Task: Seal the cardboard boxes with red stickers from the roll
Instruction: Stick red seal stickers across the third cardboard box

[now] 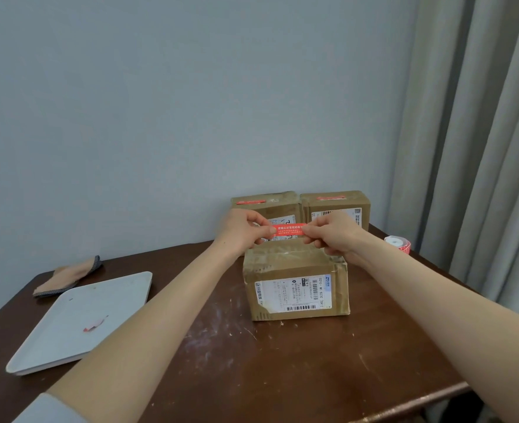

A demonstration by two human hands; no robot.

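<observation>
Red strip sticker (288,229): white Chinese print, headline approx "请确认封签完好再…", small lines unreadable. White shipping label (293,293) on front brown cardboard box (295,264): sideways code roughly "SD1E- W1 B23C [DA1]", barcodes. White label (340,214) on rear-right brown cardboard box (334,204): barcode, QR code, text too small.

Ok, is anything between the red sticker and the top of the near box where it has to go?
Nothing visible. The left hand and right hand pinch the red sticker over the near box, whose top looks clear.
</observation>
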